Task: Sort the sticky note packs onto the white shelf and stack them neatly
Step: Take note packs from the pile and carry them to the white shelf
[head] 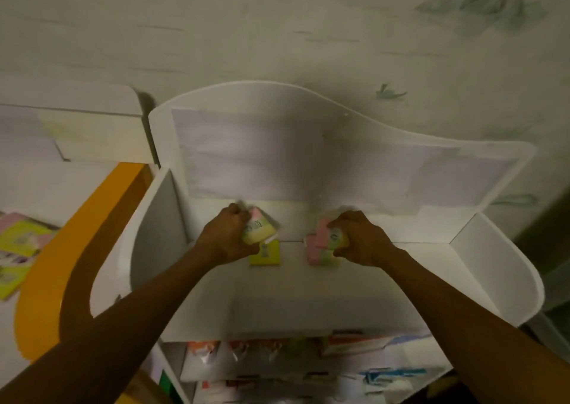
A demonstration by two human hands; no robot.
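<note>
Sticky note packs: being held one in each hand, above the top board of the white shelf (324, 286), close to its back panel.
Left hand (229, 237): gripping a wrapped pack (258, 229) with pink and pale yellow layers; fingers curling round its left side; printed label with digits showing on top; pack tilting, one corner pointing toward the back panel.
Right hand (357, 238): clamping a pink, green and yellow pack (336, 239); thumb and fingers wrapping its right end.
Yellow pack (264, 253): lying flat on the top board, just below the left hand's pack, partly covered by it.
Pink stack (317, 251): sitting on the top board under and left of the right hand; blurring makes the layer count unreadable; whether the held pack is touching it cannot be told.
Both forearms: reaching in from the bottom corners, hands well apart, yellow pack and pink stack between them.
Lower shelf (308, 360): showing blurred orange, white and blue packaged goods.
Left side: an orange curved edge (61, 249) running beside the shelf; green and pink printed sheets (18, 249) lying beyond it.
Wall (277, 33): pale, with faint green leaf marks.
</note>
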